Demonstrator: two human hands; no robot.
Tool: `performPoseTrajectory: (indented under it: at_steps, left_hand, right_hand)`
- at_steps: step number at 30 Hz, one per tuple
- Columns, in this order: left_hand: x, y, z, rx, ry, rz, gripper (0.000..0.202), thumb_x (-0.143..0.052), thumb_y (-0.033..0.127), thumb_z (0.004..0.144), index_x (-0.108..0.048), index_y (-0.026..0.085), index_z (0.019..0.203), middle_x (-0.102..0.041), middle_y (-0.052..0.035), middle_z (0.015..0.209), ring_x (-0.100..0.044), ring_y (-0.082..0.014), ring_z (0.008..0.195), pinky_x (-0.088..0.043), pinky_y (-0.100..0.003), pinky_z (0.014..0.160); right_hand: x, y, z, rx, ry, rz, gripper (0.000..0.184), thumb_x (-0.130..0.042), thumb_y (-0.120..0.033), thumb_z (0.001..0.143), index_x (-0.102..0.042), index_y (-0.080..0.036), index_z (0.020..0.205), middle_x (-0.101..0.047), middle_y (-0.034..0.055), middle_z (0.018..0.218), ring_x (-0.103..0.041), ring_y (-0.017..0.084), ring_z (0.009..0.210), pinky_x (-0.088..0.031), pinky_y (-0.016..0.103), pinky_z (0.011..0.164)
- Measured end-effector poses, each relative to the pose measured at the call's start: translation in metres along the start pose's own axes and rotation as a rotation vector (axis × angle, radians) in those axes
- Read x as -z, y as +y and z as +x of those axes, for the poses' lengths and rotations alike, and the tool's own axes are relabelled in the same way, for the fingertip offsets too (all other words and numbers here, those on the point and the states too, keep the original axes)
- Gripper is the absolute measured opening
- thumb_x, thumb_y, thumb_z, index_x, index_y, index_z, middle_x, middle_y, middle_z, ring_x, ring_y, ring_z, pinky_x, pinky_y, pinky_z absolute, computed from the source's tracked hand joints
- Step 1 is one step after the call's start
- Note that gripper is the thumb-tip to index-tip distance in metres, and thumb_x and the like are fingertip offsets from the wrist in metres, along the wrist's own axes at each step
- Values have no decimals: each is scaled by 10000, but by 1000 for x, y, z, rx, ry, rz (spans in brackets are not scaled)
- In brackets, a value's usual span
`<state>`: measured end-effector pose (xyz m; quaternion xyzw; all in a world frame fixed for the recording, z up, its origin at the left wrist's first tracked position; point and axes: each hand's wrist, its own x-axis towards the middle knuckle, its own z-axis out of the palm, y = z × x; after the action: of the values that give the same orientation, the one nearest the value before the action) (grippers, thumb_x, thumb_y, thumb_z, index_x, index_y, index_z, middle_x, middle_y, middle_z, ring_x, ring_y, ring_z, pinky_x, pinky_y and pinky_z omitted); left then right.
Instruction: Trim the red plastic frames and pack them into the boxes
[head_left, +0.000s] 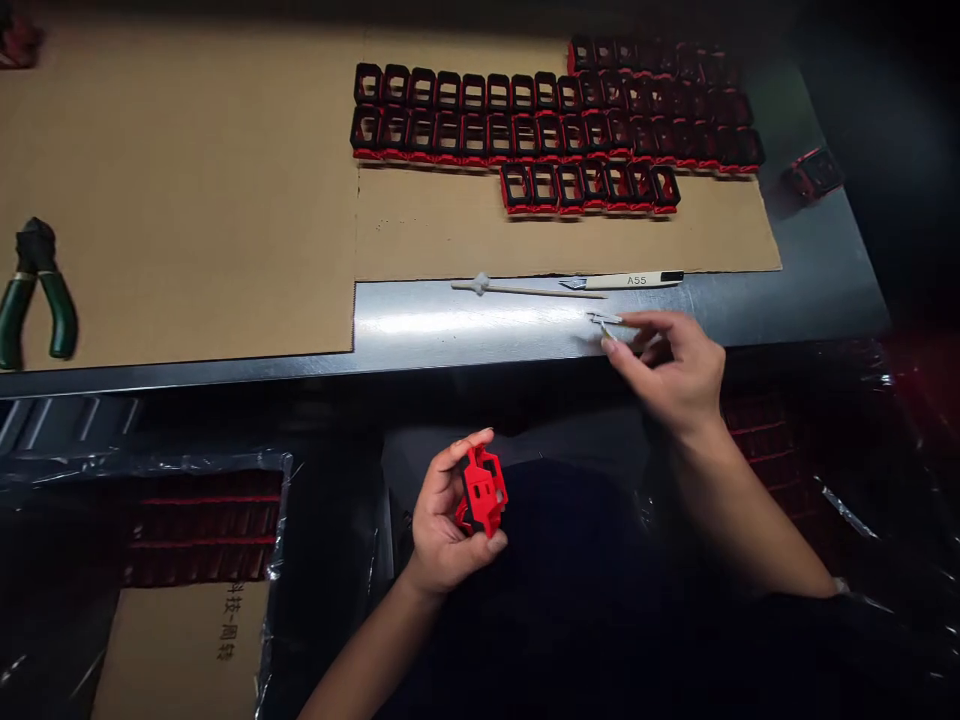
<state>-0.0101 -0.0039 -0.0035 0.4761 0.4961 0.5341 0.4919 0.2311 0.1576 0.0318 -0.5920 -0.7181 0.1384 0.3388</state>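
Head view: the left hand (450, 515) is curled around a red and black plastic frame (481, 492), with thumb and fingers clamped on it, below the table edge. The right hand (667, 370) pinches a small silver metal piece (604, 319) between thumb and fingertips, just above a steel table (450, 325). Just beyond that hand lie a craft knife (622, 281) and a thin stick (517, 290). Cardboard (187, 230) covers the table's far part and carries rows of similar frames (525, 130). Green-handled pliers (37, 290) lie at far left. Lower left, red parts (202, 530) sit under clear plastic.
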Motion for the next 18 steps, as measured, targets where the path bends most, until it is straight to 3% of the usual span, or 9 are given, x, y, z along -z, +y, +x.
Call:
performPoseTrajectory:
  at_steps: [4,6,8,11,13,15,18]
  left_hand:
    - [1,1,-4,27,38,29,740,-637,683,803,-381,284,1372,-535,-210,1403,-659,-326,1114,-602,-481,814]
    - [1,0,-6,31,51,39,745,-660,677,788,-386,286,1361,-546,-210,1387,-651,-336,1131,-595,-504,835]
    - [2,-3,-8,37,65,54,783,-680,671,777,-367,299,1391,-560,-205,1369,-651,-338,1142,-595,-508,849]
    - [2,-9,-10,-20,45,61,867,-701,609,800,-260,339,1497,-562,-185,1375,-633,-326,1204,-593,-496,892]
    - [3,-13,-10,-107,2,80,858,-709,533,831,-246,344,1528,-560,-174,1388,-606,-313,1258,-575,-491,947]
    - [3,-16,-9,-179,-29,110,807,-722,467,842,-307,325,1519,-565,-171,1393,-601,-300,1272,-564,-477,975]
    - [1,-19,-7,-238,-42,141,773,-747,381,833,-364,293,1499,-582,-174,1384,-620,-282,1251,-575,-444,965]
  right_hand:
    - [-11,17,31,201,69,-224,164,-724,-309,823,-723,-206,951,-757,71,948,-680,274,913,-548,433,837]
    - [-11,4,22,202,138,-180,146,-714,-291,837,-716,-210,959,-751,91,1037,-680,289,975,-543,448,862]
    - [-8,-18,0,149,98,-6,88,-700,-263,852,-716,-218,926,-754,88,999,-693,266,928,-563,405,793]
    - [-4,-53,-37,-9,-348,405,81,-656,-229,878,-733,-205,884,-765,54,853,-705,181,729,-564,291,634]
    - [-4,-69,-55,-139,-638,629,151,-645,-225,870,-744,-179,975,-781,50,852,-711,152,679,-555,244,586]
    - [-7,-78,-64,-232,-790,746,262,-645,-205,845,-732,-165,1088,-794,48,887,-724,145,699,-565,228,611]
    - [-9,-83,-67,-296,-861,769,328,-639,-155,806,-741,-181,1116,-798,31,901,-734,140,719,-576,226,665]
